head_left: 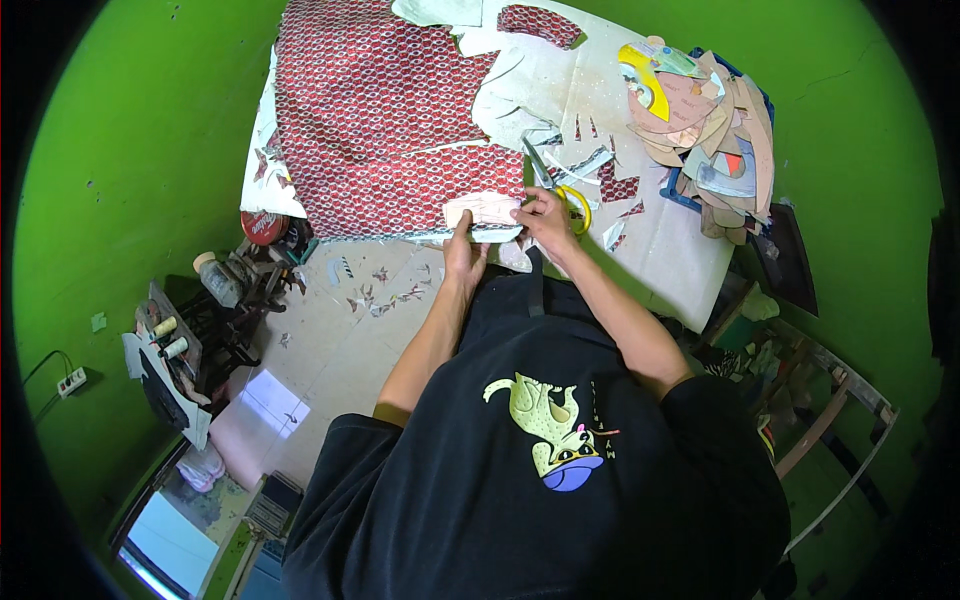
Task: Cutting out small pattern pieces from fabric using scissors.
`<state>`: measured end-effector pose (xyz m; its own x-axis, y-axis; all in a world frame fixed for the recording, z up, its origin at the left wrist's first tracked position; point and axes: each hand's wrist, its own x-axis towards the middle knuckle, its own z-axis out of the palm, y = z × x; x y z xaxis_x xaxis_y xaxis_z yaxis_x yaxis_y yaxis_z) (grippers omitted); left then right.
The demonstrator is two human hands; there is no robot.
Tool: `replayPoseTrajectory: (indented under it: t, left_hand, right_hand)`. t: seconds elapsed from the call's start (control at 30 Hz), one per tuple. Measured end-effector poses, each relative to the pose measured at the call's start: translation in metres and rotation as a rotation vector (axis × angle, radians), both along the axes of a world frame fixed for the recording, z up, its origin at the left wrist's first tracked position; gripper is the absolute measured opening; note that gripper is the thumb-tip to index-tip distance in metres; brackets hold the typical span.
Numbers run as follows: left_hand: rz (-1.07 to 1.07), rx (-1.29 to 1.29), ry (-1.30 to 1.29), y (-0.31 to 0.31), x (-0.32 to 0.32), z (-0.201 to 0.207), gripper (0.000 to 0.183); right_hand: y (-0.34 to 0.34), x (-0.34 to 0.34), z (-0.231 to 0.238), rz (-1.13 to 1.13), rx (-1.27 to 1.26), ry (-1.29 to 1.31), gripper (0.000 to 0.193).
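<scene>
A red fabric (380,105) with a repeating light and dark pattern covers the left part of the table. Over its near right corner lies a small pale, card-like pattern piece (482,209) with lines on it. My left hand (462,258) grips the near edge of this piece, thumb on top and the other fingers mostly hidden below. At the piece's right end my right hand (546,218) is closed in a pinch. Scissors (538,165) with yellow handles lie just beyond my right hand, blades pointing away to the left.
Red fabric scraps (619,186) and paper offcuts lie right of the scissors. A blue crate (684,190) heaped with card templates (700,110) stands at the table's far right. Left of the table are a red round tin (263,228) and a sewing machine (170,350) with thread spools. Scraps litter the floor.
</scene>
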<state>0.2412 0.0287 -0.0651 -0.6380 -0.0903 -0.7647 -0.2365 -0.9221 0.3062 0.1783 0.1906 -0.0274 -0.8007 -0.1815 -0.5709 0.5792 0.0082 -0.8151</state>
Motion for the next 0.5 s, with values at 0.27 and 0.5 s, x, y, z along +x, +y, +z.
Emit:
replayPoseTrajectory:
  t: [0.27,0.5]
  left_hand:
    - [-0.031,0.109,0.073,0.007,-0.009,-0.008,0.036]
    - [-0.050,0.092,0.037,0.010,-0.013,-0.008,0.034]
  right_hand:
    - [0.004,0.003,-0.010,-0.028,0.053,0.070,0.048]
    - [0.003,0.000,-0.011,-0.014,0.096,0.067,0.047]
